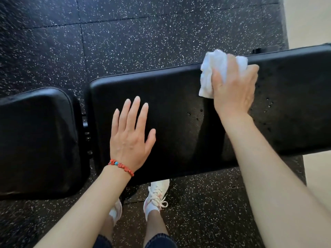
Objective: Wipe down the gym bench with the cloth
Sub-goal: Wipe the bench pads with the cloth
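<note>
Nearest me, my left hand (131, 138) lies flat on the bench (179, 126) pad near its front edge, fingers spread, gripping nothing. My right hand (232, 88) is clenched around the white cloth (212, 72), bunched and pressed against the pad at its far edge. Bench long axis runs left to right; a separate seat pad (35, 140) sits at the left end.

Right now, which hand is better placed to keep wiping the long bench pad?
Right. The right hand already grips the white cloth against the long pad; the left hand lies flat and empty.
</note>
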`<act>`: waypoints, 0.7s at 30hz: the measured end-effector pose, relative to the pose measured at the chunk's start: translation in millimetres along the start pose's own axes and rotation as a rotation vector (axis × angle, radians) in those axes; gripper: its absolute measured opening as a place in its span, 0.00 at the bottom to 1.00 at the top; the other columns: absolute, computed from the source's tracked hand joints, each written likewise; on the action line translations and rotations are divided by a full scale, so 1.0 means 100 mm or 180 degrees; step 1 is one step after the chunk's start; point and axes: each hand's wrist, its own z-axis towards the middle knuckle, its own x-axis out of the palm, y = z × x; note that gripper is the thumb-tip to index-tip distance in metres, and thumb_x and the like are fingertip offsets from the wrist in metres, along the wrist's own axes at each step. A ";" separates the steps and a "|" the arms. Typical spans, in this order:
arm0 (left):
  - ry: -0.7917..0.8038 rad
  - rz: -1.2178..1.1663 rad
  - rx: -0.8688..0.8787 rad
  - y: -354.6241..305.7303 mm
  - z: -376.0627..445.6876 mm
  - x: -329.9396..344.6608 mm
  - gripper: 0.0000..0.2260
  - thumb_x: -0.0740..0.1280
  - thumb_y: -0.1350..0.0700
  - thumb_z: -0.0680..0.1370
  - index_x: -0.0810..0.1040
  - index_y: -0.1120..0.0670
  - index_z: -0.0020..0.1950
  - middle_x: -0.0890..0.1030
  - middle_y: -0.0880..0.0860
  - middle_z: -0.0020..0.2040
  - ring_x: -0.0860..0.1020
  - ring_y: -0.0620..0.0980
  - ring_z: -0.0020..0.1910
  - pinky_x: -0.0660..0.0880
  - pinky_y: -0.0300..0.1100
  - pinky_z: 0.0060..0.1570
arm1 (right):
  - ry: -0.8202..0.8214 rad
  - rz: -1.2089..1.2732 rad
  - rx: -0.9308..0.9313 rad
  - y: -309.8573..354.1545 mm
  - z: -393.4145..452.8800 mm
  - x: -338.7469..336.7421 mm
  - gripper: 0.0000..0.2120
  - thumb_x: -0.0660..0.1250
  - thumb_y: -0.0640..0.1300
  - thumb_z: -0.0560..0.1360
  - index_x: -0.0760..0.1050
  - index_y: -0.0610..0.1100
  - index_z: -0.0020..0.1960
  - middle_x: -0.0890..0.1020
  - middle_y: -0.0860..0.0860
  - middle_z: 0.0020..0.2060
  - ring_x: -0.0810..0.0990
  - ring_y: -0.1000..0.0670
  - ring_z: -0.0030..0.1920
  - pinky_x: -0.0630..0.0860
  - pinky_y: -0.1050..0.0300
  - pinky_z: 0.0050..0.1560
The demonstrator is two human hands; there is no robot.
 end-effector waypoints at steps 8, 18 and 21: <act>-0.0044 0.0061 0.0054 0.00 -0.02 0.02 0.24 0.56 0.50 0.78 0.66 0.60 0.71 0.66 0.62 0.71 0.61 0.61 0.71 0.54 0.56 0.71 | -0.0001 -0.0009 -0.1070 -0.07 -0.85 0.09 0.23 0.60 0.58 0.76 0.74 0.43 0.61 0.72 0.39 0.40 0.71 0.42 0.37 0.69 0.54 0.32; -0.0094 -0.0109 0.0278 -0.20 -0.06 0.00 0.23 0.58 0.52 0.77 0.67 0.60 0.70 0.67 0.61 0.71 0.63 0.61 0.71 0.55 0.57 0.70 | -0.0047 0.0208 0.0189 -0.32 -1.23 -0.07 0.24 0.57 0.59 0.76 0.67 0.46 0.67 0.69 0.38 0.49 0.68 0.42 0.44 0.68 0.52 0.39; 0.0050 -0.0107 0.0478 -0.34 -0.17 0.05 0.23 0.57 0.52 0.77 0.67 0.59 0.70 0.67 0.61 0.71 0.63 0.60 0.71 0.55 0.57 0.70 | 0.0053 0.0193 -0.0588 -0.21 -1.59 0.00 0.23 0.58 0.57 0.76 0.73 0.42 0.62 0.71 0.39 0.41 0.70 0.43 0.37 0.69 0.54 0.32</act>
